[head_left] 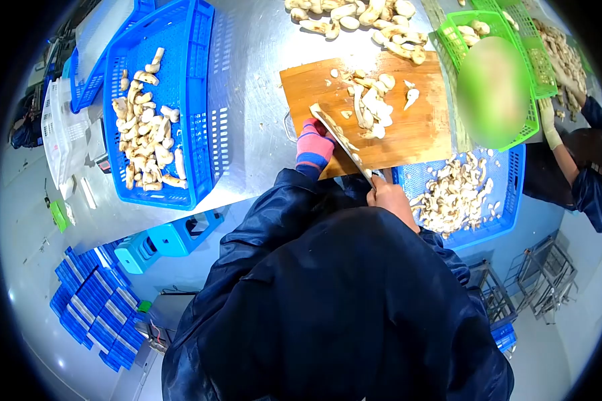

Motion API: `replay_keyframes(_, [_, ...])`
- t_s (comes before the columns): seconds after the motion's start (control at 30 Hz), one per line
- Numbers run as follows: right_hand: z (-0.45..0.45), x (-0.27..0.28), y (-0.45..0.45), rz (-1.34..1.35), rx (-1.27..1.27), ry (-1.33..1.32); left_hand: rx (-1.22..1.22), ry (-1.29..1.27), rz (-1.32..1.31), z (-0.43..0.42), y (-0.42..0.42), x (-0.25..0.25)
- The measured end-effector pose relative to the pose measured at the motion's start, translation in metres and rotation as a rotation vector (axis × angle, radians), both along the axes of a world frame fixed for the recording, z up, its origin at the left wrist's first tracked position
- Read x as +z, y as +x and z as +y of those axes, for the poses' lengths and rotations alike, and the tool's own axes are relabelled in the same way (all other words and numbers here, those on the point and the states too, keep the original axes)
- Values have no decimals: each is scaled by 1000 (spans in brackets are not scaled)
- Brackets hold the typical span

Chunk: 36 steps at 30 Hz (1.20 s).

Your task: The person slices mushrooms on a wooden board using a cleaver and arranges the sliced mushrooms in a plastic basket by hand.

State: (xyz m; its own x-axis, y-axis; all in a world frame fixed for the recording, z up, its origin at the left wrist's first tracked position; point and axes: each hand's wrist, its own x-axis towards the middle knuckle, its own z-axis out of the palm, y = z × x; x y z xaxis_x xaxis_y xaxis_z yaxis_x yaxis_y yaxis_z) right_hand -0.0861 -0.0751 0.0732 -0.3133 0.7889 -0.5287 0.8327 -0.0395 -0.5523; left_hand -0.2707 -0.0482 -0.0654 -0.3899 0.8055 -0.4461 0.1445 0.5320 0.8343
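Observation:
My left hand (316, 146), in a pink and blue striped glove, is at the left edge of the wooden cutting board (418, 127), its fingers closed beside the knife blade. Something pale lies along the blade there, too small to make out. My right hand (390, 198) is bare and wrapped round the handle of the knife (344, 143), whose blade slants up and left over the board's lower left part. Cut mushroom pieces (373, 110) lie on the board beyond the blade.
Left, a blue basket (203, 100) holds whole mushrooms. More mushrooms (344, 12) lie behind the board. A blue crate (508, 217) at lower right holds sliced pieces. Green baskets (448, 37) stand at right, partly blurred. A co-worker's gloved hand (548, 120) is at far right.

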Motion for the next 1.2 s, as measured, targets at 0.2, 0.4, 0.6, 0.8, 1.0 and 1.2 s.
replay_keyframes(0.2, [16, -30, -18, -12, 0, 79, 103, 17, -314, 2, 2, 5])
replay_keyframes(0.4, [70, -48, -37, 59, -11, 66, 6, -89, -402, -7, -17, 8])
replay_keyframes(0.6, [73, -71, -6, 90, -175, 114, -31, 268, -1215, -31, -67, 49])
replay_keyframes(0.8, [69, -62, -14, 33, -205, 76, 554, 862, -1687, -39, -170, 125])
replay_keyframes(1.0, [67, -56, -17, 40, -235, 94, 189, 197, -443, 75, -129, 71])
replay_keyframes(1.2, [47, -66, -23, 70, -340, 235, -477, 51, 570, 211, -48, 44])
